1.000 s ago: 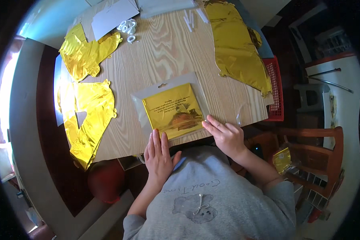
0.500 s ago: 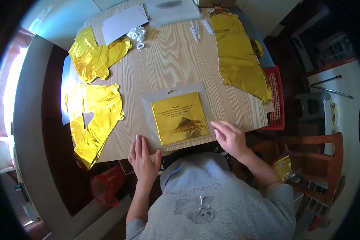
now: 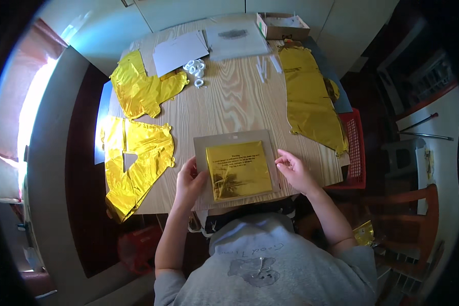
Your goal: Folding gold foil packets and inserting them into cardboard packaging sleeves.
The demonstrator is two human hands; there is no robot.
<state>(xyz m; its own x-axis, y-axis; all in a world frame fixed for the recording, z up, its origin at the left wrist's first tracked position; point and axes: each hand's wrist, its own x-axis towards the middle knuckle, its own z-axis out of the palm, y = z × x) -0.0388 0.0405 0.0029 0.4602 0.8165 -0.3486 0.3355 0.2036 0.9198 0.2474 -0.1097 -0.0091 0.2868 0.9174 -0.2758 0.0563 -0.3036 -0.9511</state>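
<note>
In front of me, near the table's front edge, is a flat clear plastic bag (image 3: 201, 153) with a hang hole. A folded gold foil sheet (image 3: 239, 178) shows inside it, below dark printing on the bag. My left hand (image 3: 189, 184) grips the bag's left edge, its thumb on top and the other fingers partly hidden. Just off the right edge, my right hand (image 3: 295, 172) holds nothing, its fingers loosely curved and apart. Flat gold foil balloons (image 3: 145, 92) lie at the left, and another large gold foil balloon (image 3: 311, 92) lies at the right.
Toward the back are white cards (image 3: 178, 53), rolls of white ribbon (image 3: 195, 69), thin white straws (image 3: 261, 69), a stack of clear bags (image 3: 234, 46) and an open box (image 3: 283, 26). A red basket (image 3: 356, 148) and a wooden chair (image 3: 428, 224) stand beyond the right side.
My left hand has moved up from the table edge and taken hold of the bag, which now sits straighter. The right hand stays beside it. The whole view has shifted slightly.
</note>
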